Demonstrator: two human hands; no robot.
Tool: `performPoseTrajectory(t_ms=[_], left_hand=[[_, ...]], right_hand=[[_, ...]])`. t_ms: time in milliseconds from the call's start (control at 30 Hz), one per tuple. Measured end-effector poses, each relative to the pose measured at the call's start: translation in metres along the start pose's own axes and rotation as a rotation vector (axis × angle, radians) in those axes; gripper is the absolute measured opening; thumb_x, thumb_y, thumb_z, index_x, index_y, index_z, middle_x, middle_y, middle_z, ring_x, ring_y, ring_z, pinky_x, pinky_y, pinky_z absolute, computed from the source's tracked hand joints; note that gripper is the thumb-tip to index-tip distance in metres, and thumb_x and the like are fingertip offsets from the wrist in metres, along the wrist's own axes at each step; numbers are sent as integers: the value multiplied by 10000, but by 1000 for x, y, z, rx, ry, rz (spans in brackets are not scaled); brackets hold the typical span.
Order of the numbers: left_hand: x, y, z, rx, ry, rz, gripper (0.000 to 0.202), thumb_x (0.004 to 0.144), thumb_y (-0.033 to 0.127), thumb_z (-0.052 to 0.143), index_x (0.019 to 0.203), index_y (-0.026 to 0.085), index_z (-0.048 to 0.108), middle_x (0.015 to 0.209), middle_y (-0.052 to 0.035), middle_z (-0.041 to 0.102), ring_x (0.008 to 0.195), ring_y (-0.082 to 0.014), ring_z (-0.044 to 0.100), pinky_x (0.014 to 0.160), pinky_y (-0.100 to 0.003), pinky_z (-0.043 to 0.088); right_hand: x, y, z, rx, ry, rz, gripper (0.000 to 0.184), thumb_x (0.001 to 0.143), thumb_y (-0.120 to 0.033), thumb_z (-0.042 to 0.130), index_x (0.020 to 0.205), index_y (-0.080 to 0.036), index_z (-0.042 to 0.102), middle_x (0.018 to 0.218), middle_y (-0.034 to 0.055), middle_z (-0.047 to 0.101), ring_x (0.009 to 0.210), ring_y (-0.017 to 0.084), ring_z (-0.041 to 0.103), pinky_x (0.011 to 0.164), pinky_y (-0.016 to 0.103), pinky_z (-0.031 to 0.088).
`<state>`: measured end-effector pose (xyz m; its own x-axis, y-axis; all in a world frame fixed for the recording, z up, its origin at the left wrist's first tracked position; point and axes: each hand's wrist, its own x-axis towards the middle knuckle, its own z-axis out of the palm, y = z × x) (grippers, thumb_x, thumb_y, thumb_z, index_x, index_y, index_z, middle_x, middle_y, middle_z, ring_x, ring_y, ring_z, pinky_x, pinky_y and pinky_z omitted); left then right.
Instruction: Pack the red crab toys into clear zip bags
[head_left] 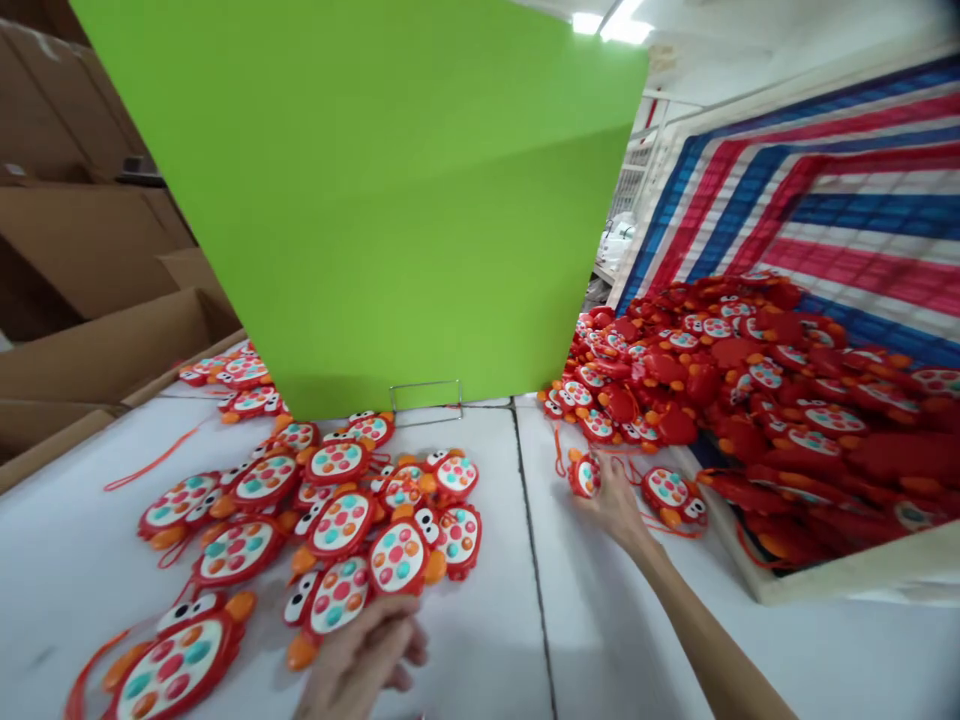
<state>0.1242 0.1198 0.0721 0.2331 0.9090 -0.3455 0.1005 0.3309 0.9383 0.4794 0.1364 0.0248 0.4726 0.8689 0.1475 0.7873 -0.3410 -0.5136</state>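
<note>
My right hand (613,503) reaches out over the white table (600,620) and closes on a red crab-shaped toy (585,473) with coloured buttons. Another crab toy (673,496) lies just right of that hand. My left hand (364,655) is near the bottom edge with curled fingers, touching the lowest toy (330,600) of a spread of crab toys (337,520) on the left of the table. Whether it grips that toy I cannot make out.
A big heap of red crab toys (750,390) fills a striped woven sack (862,220) in a wooden frame at the right. A green board (375,200) stands upright behind the table. Cardboard boxes (90,330) line the left side. Orange cords (150,462) trail from some toys.
</note>
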Motion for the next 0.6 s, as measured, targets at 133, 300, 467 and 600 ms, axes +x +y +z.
performPoseTrajectory(t_ms=[133, 300, 467, 600], left_hand=[[-2, -2, 58, -183, -144, -91, 411, 757, 428, 604, 1089, 190, 559, 1077, -107, 621, 945, -232, 605, 712, -312, 517], [7, -17, 80, -461, -292, -172, 372, 774, 350, 609, 1093, 172, 540, 1067, -113, 620, 867, -221, 624, 588, -279, 523], [1, -28, 63, -461, -322, -233, 303, 778, 324, 613, 1014, 140, 566, 931, -103, 655, 735, -204, 633, 545, -314, 536], [-6, -30, 59, -452, -330, -208, 301, 789, 315, 604, 1031, 142, 559, 941, -98, 649, 746, -194, 628, 572, -303, 532]], right_hand=[[-75, -56, 4, 104, -129, -230, 806, 599, -289, 667, 1323, -247, 315, 1243, 104, 434, 1084, 269, 476, 883, 392, 415], [-134, -91, -4, 459, -226, -272, 864, 587, -351, 735, 1344, -289, 324, 1349, 94, 368, 1207, 303, 373, 963, 460, 361], [-149, -80, -3, 1115, -303, 272, 475, 739, -424, 623, 1150, -204, 533, 1062, 102, 624, 943, 247, 586, 779, 394, 489], [-159, -86, 6, 1356, -420, 384, 270, 730, -354, 670, 918, -166, 626, 871, 61, 666, 788, 195, 608, 706, 324, 491]])
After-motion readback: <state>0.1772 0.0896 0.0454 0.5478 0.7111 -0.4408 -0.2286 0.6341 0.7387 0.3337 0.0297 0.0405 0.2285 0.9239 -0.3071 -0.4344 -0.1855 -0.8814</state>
